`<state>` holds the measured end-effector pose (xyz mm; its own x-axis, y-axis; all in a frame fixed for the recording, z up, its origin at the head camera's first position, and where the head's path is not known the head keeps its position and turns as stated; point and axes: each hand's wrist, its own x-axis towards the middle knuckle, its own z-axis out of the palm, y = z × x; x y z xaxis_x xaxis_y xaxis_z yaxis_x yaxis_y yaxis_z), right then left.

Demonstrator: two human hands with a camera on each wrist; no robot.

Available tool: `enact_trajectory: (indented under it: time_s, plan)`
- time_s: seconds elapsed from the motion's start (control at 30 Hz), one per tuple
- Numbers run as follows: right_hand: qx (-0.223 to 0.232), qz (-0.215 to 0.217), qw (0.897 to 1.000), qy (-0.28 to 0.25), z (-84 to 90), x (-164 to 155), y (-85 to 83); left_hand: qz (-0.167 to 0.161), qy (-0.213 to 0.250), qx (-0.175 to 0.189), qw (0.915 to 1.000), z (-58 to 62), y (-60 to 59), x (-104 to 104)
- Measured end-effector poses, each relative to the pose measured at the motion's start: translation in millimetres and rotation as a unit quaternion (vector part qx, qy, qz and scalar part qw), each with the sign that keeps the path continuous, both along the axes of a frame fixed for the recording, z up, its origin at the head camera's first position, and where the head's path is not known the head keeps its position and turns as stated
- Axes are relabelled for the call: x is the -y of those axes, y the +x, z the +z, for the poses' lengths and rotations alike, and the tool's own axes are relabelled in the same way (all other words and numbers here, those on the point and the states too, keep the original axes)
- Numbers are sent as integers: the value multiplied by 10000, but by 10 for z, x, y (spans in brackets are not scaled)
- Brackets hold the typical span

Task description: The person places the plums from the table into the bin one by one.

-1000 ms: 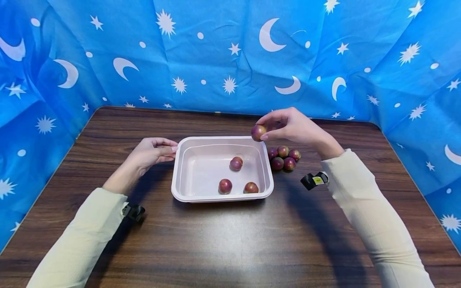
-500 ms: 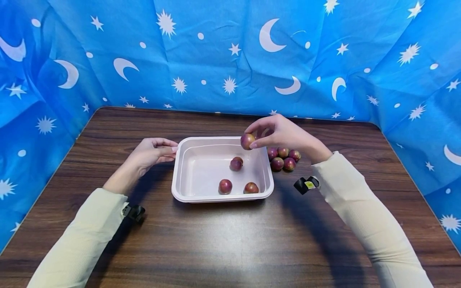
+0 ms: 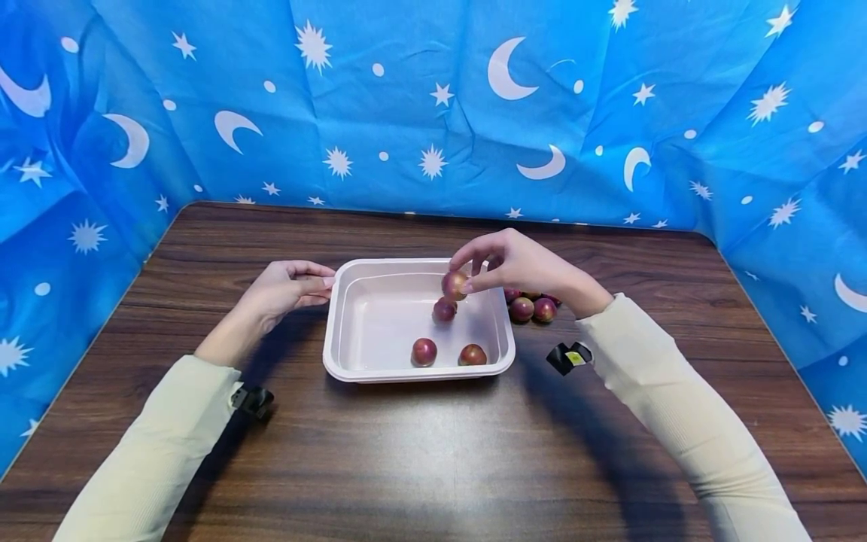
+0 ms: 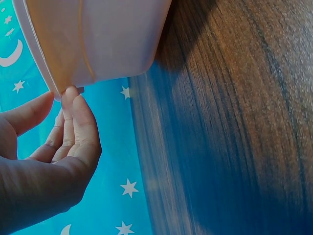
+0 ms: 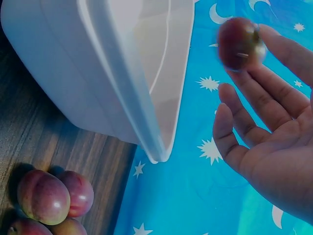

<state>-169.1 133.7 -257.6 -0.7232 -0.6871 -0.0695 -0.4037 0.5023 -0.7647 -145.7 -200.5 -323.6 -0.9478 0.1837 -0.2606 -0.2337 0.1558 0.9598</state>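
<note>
My right hand (image 3: 474, 272) hovers over the back right part of a pale pink tray (image 3: 339, 331) and pinches a reddish plum (image 3: 454, 284) at its fingertips. In the right wrist view that plum (image 5: 240, 44) is blurred against the tip of the fingers (image 5: 274, 93), beside the tray's wall (image 5: 98, 73). Three plums lie inside the tray: one just under the held plum (image 3: 444, 310) and two near the front wall (image 3: 424, 351) (image 3: 472, 354). My left hand (image 3: 291, 286) touches the tray's left rim (image 4: 54, 73) with fairly straight fingertips (image 4: 73, 98).
A small cluster of plums (image 3: 531, 309) lies on the dark wooden table (image 3: 420, 452) just right of the tray, also visible as plums (image 5: 49, 198) in the right wrist view. Blue star-and-moon cloth (image 3: 433, 105) walls the table at the back and sides.
My right hand has carried the plum leftward and down, from above the tray's back right corner to low over its inside. The left hand has stayed at the rim.
</note>
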Motion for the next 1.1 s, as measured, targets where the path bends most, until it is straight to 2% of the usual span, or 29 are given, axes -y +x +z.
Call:
enact_trajectory:
  time_s: [0.3,0.87,1.1]
  plan:
    - [-67,-24,10000,30,8,-21,18,49,-60,78,9999,-16,-8,-4]
    - [-189,-421,9989,60,28,-180,37,27,-26,93,9999,14,7,-14]
    - [-50,-603,9982,52,17,-273,27,9,13,75,10000,11,4,-11]
